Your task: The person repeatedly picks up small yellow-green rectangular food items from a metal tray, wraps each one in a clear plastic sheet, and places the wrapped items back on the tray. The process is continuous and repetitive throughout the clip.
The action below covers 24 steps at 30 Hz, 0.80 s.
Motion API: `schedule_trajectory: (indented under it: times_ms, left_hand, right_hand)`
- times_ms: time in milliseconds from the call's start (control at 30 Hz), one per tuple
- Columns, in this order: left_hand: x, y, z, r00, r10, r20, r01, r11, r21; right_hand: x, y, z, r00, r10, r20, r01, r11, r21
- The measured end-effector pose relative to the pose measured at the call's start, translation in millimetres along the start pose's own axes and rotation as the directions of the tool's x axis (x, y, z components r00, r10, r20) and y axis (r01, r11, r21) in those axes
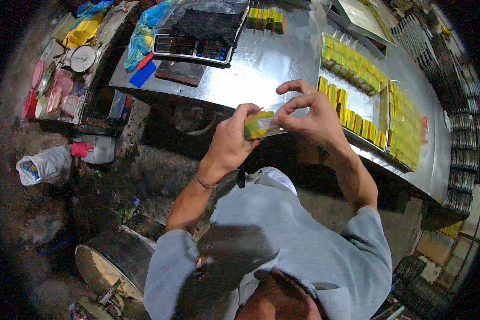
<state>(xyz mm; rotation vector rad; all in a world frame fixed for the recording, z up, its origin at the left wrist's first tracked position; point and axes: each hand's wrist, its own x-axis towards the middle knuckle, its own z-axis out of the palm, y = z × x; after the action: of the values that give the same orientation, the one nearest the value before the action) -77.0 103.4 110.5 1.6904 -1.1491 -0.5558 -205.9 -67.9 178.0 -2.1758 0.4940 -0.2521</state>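
My left hand (234,138) grips a small yellow-green packet (258,125) in clear wrapping, held in front of the metal table's front edge. My right hand (310,114) is at the packet's right end, with thumb and forefinger pinched on its clear wrap; the other fingers are raised. To the right, a metal tray (387,116) holds rows of yellow-green packets (354,66) along its back and shorter yellow-orange blocks (358,124) along its front. More wrapped packets (406,128) stand in a block right of the tray.
A digital scale (192,50) with dark material on its platform stands at the table's left. A blue piece (143,74) lies beside it. Several yellow blocks (266,18) sit at the back. A side bench (92,84) at left carries containers. A large round drum (112,268) stands on the floor.
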Motion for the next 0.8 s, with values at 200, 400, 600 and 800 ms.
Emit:
schedule_trajectory:
  times_ms: [200, 400, 600, 800]
  left_hand:
    - [4.4, 10.9, 10.4, 0.994, 0.113, 0.002, -0.112, 0.983, 0.149]
    - [11.5, 11.3, 17.7, 0.997, 0.076, -0.003, -0.075, 0.990, 0.123]
    - [20.5, 15.0, 25.0, 0.992, 0.130, 0.001, -0.129, 0.984, 0.123]
    - [28.9, 10.1, 33.7, 0.988, 0.153, 0.004, -0.152, 0.977, 0.151]
  right_hand:
    - [5.7, 13.8, 13.0, 0.983, 0.054, 0.178, -0.060, 0.998, 0.030]
    - [3.5, 28.8, -5.9, 0.983, 0.121, 0.136, -0.149, 0.964, 0.218]
    - [-1.6, 30.3, -19.5, 0.996, 0.051, 0.067, -0.040, 0.987, -0.155]
    - [0.4, 37.1, -21.3, 0.997, -0.033, 0.063, 0.058, 0.893, -0.447]
